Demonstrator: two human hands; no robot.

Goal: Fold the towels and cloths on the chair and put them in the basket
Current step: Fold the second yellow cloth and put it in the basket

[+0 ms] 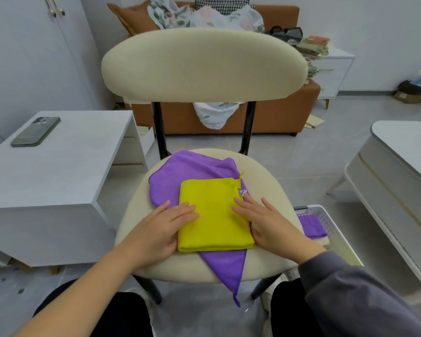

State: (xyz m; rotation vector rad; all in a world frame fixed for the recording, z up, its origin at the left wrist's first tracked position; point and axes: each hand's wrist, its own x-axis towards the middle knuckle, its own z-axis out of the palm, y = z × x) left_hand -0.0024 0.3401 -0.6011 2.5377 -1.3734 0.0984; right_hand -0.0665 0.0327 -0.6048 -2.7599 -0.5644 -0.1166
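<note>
Just now both hands lie flat, left hand (pixel 165 223) and right hand (pixel 265 220) pressing the sides of the folded yellow cloth (pixel 214 215) atop a purple towel (pixel 180 176) on the chair (pixel 267 181), basket (pixel 331 222) near right.

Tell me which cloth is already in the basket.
The folded purple cloth in the white basket; the yellow cloth and the spread purple cloth lie on the chair.

Folded cloth (pixel 214 215) atop spread cloth (pixel 180 171) on chair (pixel 267 181), basket (pixel 336 227) right, phone (pixel 35 131) on left table (pixel 58 181)
</note>
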